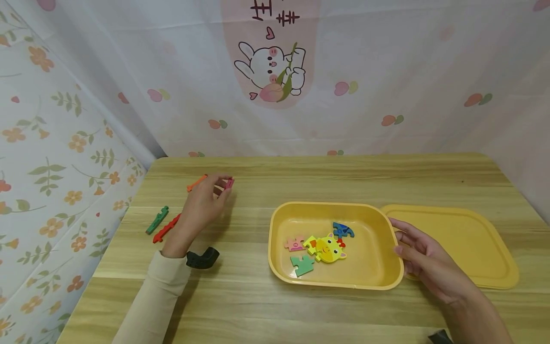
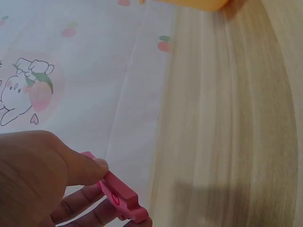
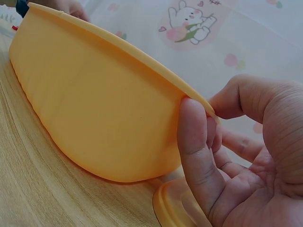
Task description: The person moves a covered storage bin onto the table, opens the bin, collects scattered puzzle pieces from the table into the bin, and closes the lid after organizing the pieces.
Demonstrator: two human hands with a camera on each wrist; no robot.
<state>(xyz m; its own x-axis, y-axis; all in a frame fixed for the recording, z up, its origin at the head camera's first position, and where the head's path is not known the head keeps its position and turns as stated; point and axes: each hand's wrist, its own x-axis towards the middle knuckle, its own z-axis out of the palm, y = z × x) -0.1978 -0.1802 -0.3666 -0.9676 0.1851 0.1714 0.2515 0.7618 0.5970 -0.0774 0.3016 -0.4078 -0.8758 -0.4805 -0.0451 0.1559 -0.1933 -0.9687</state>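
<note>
My left hand (image 1: 202, 205) is raised over the left part of the table, pinching a small pink puzzle piece (image 2: 120, 194) between thumb and fingers. At the table's right side my right hand (image 1: 434, 267) grips the rim of a yellow plastic box (image 1: 331, 285), thumb on one side and fingers on the other. Inside the box lie a yellow giraffe-head piece (image 1: 330, 249), a pink piece (image 1: 294, 243), a green piece (image 1: 302, 265) and a blue piece (image 1: 343, 230). Near my left hand are an orange piece (image 1: 197, 183), a red piece (image 1: 166, 229) and a green strip-like piece (image 1: 157, 220).
A yellow lid (image 1: 472, 243) lies flat to the right of the box, partly behind my right hand. Patterned white curtains (image 1: 365, 71) hang along the back and left of the wooden table (image 1: 245, 306). A black strap piece (image 1: 203, 258) shows at my left wrist.
</note>
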